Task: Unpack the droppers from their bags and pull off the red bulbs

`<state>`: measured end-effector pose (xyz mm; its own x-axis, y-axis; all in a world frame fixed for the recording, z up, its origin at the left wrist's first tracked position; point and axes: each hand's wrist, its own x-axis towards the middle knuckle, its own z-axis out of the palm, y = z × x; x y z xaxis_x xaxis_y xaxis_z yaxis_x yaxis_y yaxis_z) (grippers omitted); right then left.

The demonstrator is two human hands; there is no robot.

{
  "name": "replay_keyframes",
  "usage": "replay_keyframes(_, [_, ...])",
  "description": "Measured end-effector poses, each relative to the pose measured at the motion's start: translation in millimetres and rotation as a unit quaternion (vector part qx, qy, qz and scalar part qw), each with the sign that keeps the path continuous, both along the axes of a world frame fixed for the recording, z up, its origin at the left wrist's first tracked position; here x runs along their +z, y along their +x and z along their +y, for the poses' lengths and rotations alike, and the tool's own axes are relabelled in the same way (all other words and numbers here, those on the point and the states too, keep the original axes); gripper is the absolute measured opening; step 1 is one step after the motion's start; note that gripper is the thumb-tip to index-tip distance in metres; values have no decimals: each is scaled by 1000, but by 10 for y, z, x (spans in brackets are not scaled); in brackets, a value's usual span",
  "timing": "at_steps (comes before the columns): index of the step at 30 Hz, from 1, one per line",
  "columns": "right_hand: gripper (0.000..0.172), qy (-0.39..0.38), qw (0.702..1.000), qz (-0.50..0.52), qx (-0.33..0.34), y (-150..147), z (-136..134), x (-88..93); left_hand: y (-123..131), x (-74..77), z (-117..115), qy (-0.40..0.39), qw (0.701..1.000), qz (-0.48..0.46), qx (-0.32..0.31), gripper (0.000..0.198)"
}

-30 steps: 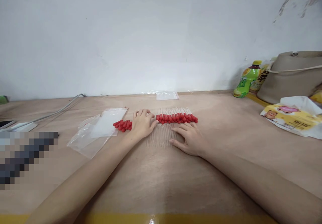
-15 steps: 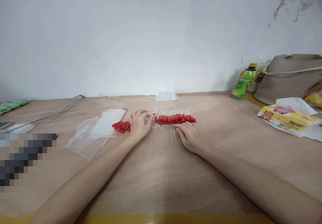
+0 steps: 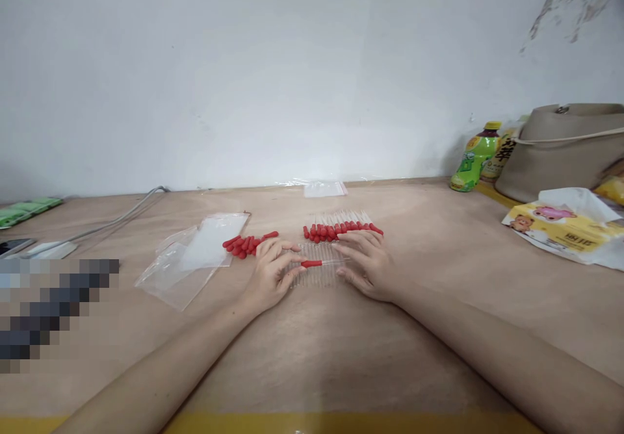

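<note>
A red rubber dropper bulb (image 3: 312, 264) is pinched between the thumb and fingers of my left hand (image 3: 273, 275). From it a thin clear glass tube (image 3: 332, 262) runs rightward between the thumb and fingers of my right hand (image 3: 370, 265), which close round its far end. Under both hands lies a row of bare glass tubes (image 3: 316, 278), side by side. Just beyond is a row of glass droppers with red bulbs (image 3: 336, 230), their tips pointing to the wall. A pile of loose red bulbs (image 3: 241, 246) lies left of my left hand.
Clear plastic bags (image 3: 180, 271) lie at the left, and a small one (image 3: 325, 189) by the wall. Further left are a grey cable (image 3: 121, 216) and a phone (image 3: 17, 247). At the right stand a green bottle (image 3: 475, 161), a beige bag (image 3: 550, 154) and a tissue pack (image 3: 560, 223).
My left hand has come nearer from the bulb pile with a red bulb. My right hand has lifted slightly and now has a glass tube meeting that bulb. The view has shifted slightly.
</note>
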<state>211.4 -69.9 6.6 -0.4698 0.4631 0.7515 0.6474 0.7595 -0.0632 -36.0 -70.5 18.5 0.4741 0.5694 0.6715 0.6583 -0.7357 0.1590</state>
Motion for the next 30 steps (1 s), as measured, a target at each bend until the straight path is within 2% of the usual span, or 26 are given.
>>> replay_keyframes(3, [22,17,1000,-17,11,-21,6,-20,-9,-2,6,-1,1000,3,-10,12])
replay_keyframes(6, [15,22,999,-21,17,-44,1,-31,1,8,-13,-4,1000,13,-22,13])
replay_keyframes(11, [13,17,999,-26,23,-87,-35,-25,132,-9,-37,5,995,71,-65,43])
replay_keyframes(16, [14,16,999,-23,35,-110,-47,-23,256,-101,1,38,993,55,-93,19])
replay_keyframes(22, [22,8,995,-19,94,-145,-1,-74,258,-107,0,80,989,52,-112,19])
replay_keyframes(30, [16,6,988,-4,155,-169,-9,-137,260,-22,-55,76,984,104,-120,17])
